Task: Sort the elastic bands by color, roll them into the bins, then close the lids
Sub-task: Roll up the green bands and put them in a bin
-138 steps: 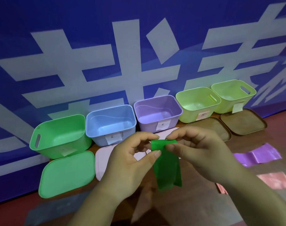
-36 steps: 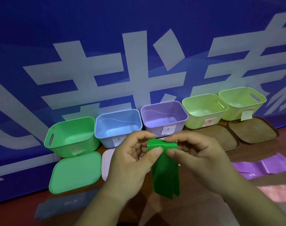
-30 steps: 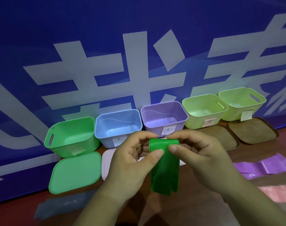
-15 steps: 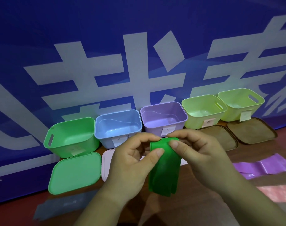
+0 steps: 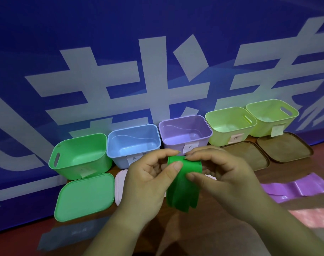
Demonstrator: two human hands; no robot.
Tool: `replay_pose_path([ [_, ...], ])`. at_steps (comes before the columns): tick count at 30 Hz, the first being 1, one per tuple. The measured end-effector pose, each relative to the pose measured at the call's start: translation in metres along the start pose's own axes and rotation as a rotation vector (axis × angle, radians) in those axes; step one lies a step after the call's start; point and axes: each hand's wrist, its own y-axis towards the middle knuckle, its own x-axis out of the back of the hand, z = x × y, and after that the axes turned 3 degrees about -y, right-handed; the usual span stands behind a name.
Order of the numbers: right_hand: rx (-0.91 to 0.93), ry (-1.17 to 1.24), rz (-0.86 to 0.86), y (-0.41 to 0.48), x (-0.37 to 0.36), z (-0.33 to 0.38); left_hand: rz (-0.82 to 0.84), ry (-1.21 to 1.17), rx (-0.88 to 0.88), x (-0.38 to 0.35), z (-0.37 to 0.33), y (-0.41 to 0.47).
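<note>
A big blue wall sheet with white letters point(image 5: 157, 52) stands behind everything. Below it is the dark red-brown bench point(image 5: 320, 159). Five plastic bins with no lids on sit in a row against the wall: a green plastic bin point(image 5: 74, 169), a light blue plastic bin point(image 5: 118, 159), a purple plastic bin point(image 5: 172, 145) and two yellow-green plastic bins point(image 5: 218, 140) point(image 5: 259, 130). A small paper tag is stuck on the front of each bin.

Flat lids lie in front of them: a green plastic lid point(image 5: 85, 196), a pale pink lid point(image 5: 119, 189) partly hidden by the hands, and two brown lids point(image 5: 244, 154) point(image 5: 284, 148).

The left hand point(image 5: 148, 185) and the right hand point(image 5: 225, 178) are up in the middle, fingers bent. Each one pinches the top of the wide green stretchy band point(image 5: 183, 191) with thumb and fingers. The top of the band is rolled over and the rest hangs down in folds, in front of the blue and purple bins.

A purple stretchy band point(image 5: 294, 189) and a pink stretchy band point(image 5: 316, 217) lie flat on the bench on the right.
</note>
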Motion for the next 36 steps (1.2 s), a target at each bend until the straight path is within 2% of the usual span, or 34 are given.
replay_pose_path([
  [4,-0.028,0.0,-0.028,-0.001,-0.002,-0.001,0.008,0.031,0.017,0.004,0.003,0.0],
  [10,-0.11,0.132,-0.066,-0.001,-0.005,0.001,0.019,0.042,-0.034,0.006,0.004,-0.005],
  [17,-0.132,0.052,-0.112,-0.002,-0.008,0.006,0.019,0.088,-0.075,0.006,0.007,-0.006],
  [24,-0.142,0.045,-0.149,-0.003,-0.012,0.005,-0.009,-0.013,-0.001,0.004,0.006,-0.006],
  [29,-0.083,0.036,-0.14,-0.004,-0.011,0.002,-0.016,-0.084,0.028,-0.001,0.003,-0.007],
  [36,-0.086,0.073,-0.087,-0.005,-0.009,-0.004,-0.023,-0.027,0.039,0.001,0.003,-0.006],
])
